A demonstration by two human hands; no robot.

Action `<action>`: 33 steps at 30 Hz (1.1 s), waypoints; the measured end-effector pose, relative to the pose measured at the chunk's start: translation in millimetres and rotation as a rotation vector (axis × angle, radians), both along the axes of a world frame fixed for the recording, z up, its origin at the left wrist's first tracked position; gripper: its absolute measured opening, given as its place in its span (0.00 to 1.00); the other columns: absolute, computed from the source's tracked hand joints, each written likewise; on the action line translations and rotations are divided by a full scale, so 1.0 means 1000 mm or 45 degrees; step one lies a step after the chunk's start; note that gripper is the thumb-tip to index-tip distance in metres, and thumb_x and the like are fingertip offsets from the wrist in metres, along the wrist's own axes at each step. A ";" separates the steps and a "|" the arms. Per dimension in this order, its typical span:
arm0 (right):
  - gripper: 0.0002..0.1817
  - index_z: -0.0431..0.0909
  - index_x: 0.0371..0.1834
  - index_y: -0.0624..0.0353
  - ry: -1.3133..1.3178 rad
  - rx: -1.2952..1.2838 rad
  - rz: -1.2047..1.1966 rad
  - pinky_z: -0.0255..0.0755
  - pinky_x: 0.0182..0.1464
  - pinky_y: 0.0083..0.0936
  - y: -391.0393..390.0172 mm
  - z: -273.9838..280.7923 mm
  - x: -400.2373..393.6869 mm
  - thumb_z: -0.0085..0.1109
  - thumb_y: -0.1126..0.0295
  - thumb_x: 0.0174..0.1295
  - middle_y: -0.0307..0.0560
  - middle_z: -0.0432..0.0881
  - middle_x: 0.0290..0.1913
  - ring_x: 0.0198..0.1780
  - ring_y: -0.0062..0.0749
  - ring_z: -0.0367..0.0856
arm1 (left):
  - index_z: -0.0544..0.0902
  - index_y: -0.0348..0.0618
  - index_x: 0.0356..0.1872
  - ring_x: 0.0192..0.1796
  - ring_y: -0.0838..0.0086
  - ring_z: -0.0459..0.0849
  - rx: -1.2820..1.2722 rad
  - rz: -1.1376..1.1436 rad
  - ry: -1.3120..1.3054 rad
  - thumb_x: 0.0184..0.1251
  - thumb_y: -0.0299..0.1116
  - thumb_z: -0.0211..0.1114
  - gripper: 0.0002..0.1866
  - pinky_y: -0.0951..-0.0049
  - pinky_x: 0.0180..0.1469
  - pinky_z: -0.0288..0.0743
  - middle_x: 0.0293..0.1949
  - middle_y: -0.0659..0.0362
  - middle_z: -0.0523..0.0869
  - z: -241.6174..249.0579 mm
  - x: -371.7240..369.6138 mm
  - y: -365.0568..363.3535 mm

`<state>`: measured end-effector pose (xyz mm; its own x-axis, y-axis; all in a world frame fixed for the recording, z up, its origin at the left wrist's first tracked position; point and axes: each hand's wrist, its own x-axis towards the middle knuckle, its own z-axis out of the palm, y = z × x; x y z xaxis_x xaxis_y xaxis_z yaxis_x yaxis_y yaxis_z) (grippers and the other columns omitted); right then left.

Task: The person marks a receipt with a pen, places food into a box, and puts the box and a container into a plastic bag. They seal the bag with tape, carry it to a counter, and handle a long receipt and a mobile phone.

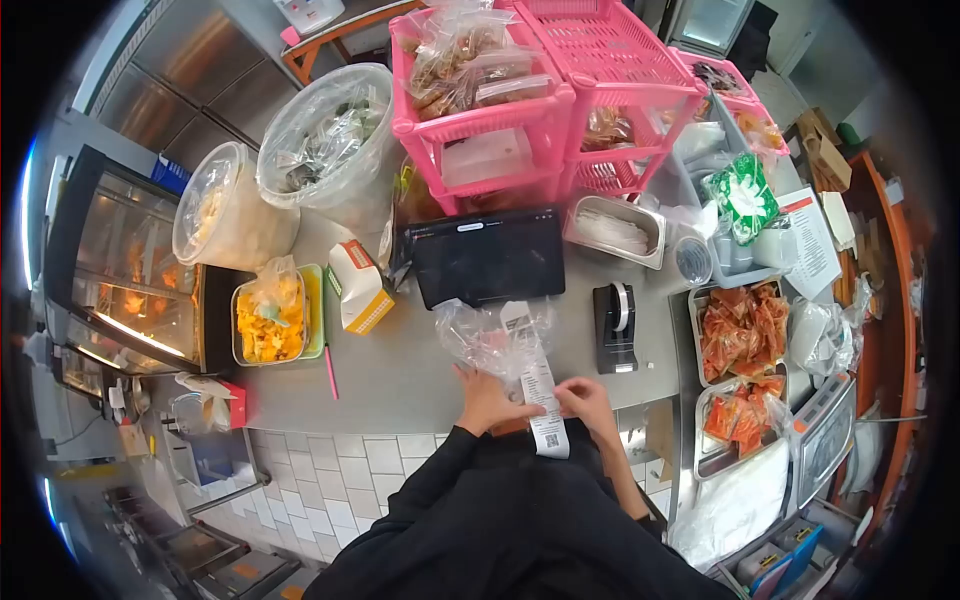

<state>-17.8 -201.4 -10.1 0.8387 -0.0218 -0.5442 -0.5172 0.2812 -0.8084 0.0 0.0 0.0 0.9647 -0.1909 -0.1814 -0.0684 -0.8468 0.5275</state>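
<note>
A long printed receipt (pixel 541 395) hangs over the front edge of the steel counter, its upper end resting against a clear plastic bag (pixel 470 333). My left hand (pixel 488 402) is on the receipt's left side, thumb pressed on the paper and the other fingers up by the bag. On the opposite edge, my right hand (pixel 586 403) pinches the paper between thumb and fingertips. What lies inside the bag is hard to make out. Just behind it stands a dark tablet (pixel 487 255).
A black tape dispenser (pixel 616 330) stands to the right, below a steel tray (pixel 615 232). Leftward are a paper carton (pixel 358 288), a pink pen (pixel 331 373) and a tray of yellow food (pixel 268 325). Pink racks (pixel 490 125) rise behind; trays of red food (pixel 738 333) sit far right.
</note>
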 end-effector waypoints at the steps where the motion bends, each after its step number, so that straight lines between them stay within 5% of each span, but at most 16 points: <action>1: 0.20 0.77 0.23 0.64 -0.050 -0.129 0.213 0.70 0.21 0.16 0.001 -0.001 0.011 0.69 0.55 0.48 0.40 0.77 0.19 0.18 0.20 0.74 | 0.58 0.37 0.65 0.69 0.44 0.48 -0.014 -0.002 -0.005 0.22 0.72 0.69 0.66 0.31 0.62 0.29 0.66 0.40 0.57 0.000 0.000 -0.001; 5: 0.18 0.75 0.16 0.60 0.137 -0.450 0.579 0.55 0.15 0.14 0.005 -0.018 0.020 0.69 0.59 0.51 0.35 0.70 0.12 0.13 0.14 0.64 | 0.61 0.37 0.64 0.67 0.44 0.51 0.008 0.011 0.027 0.21 0.71 0.69 0.65 0.30 0.61 0.31 0.64 0.40 0.59 -0.004 -0.004 0.002; 10: 0.22 0.72 0.13 0.61 0.193 -0.448 0.383 0.60 0.12 0.18 0.010 -0.031 0.000 0.70 0.56 0.48 0.38 0.72 0.11 0.10 0.17 0.66 | 0.61 0.37 0.64 0.67 0.45 0.52 -0.025 0.010 0.075 0.21 0.71 0.69 0.64 0.29 0.61 0.31 0.65 0.41 0.59 -0.008 -0.003 0.006; 16: 0.14 0.70 0.26 0.62 -0.282 -1.066 0.304 0.66 0.22 0.23 0.016 -0.006 -0.013 0.67 0.68 0.49 0.42 0.73 0.18 0.18 0.30 0.73 | 0.59 0.40 0.66 0.69 0.47 0.49 -0.053 0.040 -0.024 0.33 0.66 0.68 0.58 0.34 0.63 0.31 0.66 0.42 0.59 -0.012 -0.007 0.008; 19: 0.13 0.70 0.33 0.60 -0.310 -1.140 -0.017 0.68 0.32 0.27 0.007 0.031 -0.010 0.65 0.69 0.51 0.46 0.73 0.28 0.32 0.33 0.75 | 0.59 0.40 0.66 0.70 0.48 0.48 -0.179 0.094 -0.185 0.39 0.58 0.70 0.53 0.42 0.65 0.36 0.65 0.42 0.59 -0.016 -0.004 0.006; 21: 0.12 0.72 0.37 0.59 -0.414 -1.690 -0.505 0.68 0.37 0.29 -0.012 0.034 0.008 0.62 0.67 0.54 0.45 0.71 0.36 0.40 0.29 0.73 | 0.60 0.39 0.64 0.69 0.49 0.49 -0.261 0.096 -0.265 0.41 0.53 0.72 0.50 0.47 0.66 0.40 0.63 0.42 0.60 -0.017 -0.008 0.003; 22: 0.12 0.72 0.37 0.59 -0.407 -1.698 -0.512 0.68 0.37 0.29 -0.024 0.028 0.008 0.62 0.67 0.54 0.45 0.71 0.36 0.40 0.29 0.73 | 0.62 0.38 0.62 0.67 0.48 0.51 -0.449 0.302 -0.304 0.40 0.48 0.74 0.48 0.50 0.66 0.43 0.61 0.43 0.60 -0.021 -0.015 -0.001; 24: 0.12 0.73 0.44 0.59 0.007 -0.698 -0.318 0.69 0.48 0.34 -0.037 0.023 0.017 0.57 0.66 0.60 0.42 0.72 0.41 0.47 0.28 0.70 | 0.63 0.36 0.60 0.66 0.48 0.52 -0.641 0.505 -0.351 0.39 0.44 0.76 0.46 0.54 0.66 0.46 0.58 0.44 0.60 -0.024 -0.022 -0.013; 25: 0.12 0.73 0.44 0.59 0.000 -0.697 -0.323 0.69 0.48 0.34 -0.038 0.030 0.018 0.57 0.66 0.60 0.42 0.72 0.41 0.47 0.28 0.70 | 0.67 0.39 0.56 0.64 0.48 0.52 -0.805 0.500 -0.669 0.39 0.39 0.75 0.39 0.52 0.66 0.47 0.56 0.44 0.59 -0.025 -0.022 -0.019; 27: 0.12 0.73 0.48 0.61 0.058 0.332 -0.559 0.65 0.58 0.43 -0.041 0.048 0.009 0.51 0.67 0.65 0.39 0.73 0.46 0.51 0.28 0.70 | 0.71 0.41 0.52 0.63 0.48 0.53 -0.966 0.491 -0.979 0.40 0.35 0.75 0.33 0.51 0.65 0.48 0.54 0.44 0.58 -0.027 -0.027 -0.018; 29: 0.10 0.74 0.44 0.60 -0.017 0.505 -0.634 0.57 0.64 0.51 -0.049 0.015 -0.011 0.50 0.67 0.66 0.41 0.71 0.55 0.57 0.30 0.68 | 0.78 0.52 0.48 0.65 0.44 0.48 -0.158 0.028 -0.916 0.48 0.33 0.69 0.22 0.44 0.66 0.43 0.56 0.42 0.58 -0.031 -0.032 -0.007; 33: 0.07 0.74 0.37 0.60 -0.321 0.351 -0.730 0.56 0.65 0.46 -0.036 0.003 -0.026 0.50 0.68 0.66 0.47 0.63 0.65 0.60 0.34 0.66 | 0.83 0.64 0.43 0.67 0.42 0.44 0.034 0.043 -0.484 0.53 0.32 0.62 0.16 0.36 0.64 0.37 0.56 0.41 0.58 -0.008 -0.028 -0.019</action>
